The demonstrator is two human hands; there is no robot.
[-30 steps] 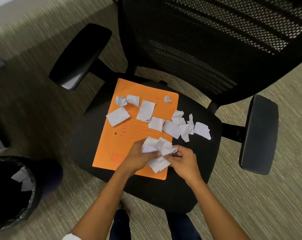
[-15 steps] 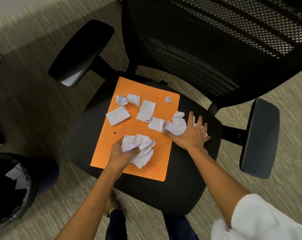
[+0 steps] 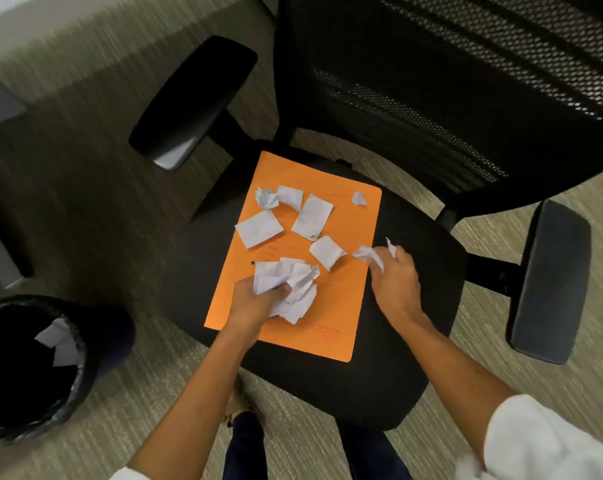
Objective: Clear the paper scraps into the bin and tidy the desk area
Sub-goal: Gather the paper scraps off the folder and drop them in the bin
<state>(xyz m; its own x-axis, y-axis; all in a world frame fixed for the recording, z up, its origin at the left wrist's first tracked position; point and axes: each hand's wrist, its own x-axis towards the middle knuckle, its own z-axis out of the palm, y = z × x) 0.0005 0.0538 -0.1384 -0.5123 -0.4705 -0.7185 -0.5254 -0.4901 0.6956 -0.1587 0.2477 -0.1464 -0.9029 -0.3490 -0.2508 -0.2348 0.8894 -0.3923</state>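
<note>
**Both hands full of paper over the orange folder**

I see an orange folder (image 3: 345, 216) lying flat on the black seat of an office chair (image 3: 414, 271). My left hand (image 3: 255, 303) is over the near part of the folder. Its fingers are curled tight around a big crumpled wad of scraps (image 3: 293, 285). My right hand (image 3: 395, 282) is just past the folder's right edge, over the seat. It is closed around a smaller bunch of torn paper (image 3: 371, 254), and bits poke out above the fingers.

Loose scraps (image 3: 260, 228) lie on the far half of the folder. One tiny piece (image 3: 358, 198) sits near the folder's far right corner.

The bin (image 3: 26, 368) stands on the carpet, well to the left of the folder. It has a black liner, and a few white pieces (image 3: 59, 341) lie inside it.
</note>
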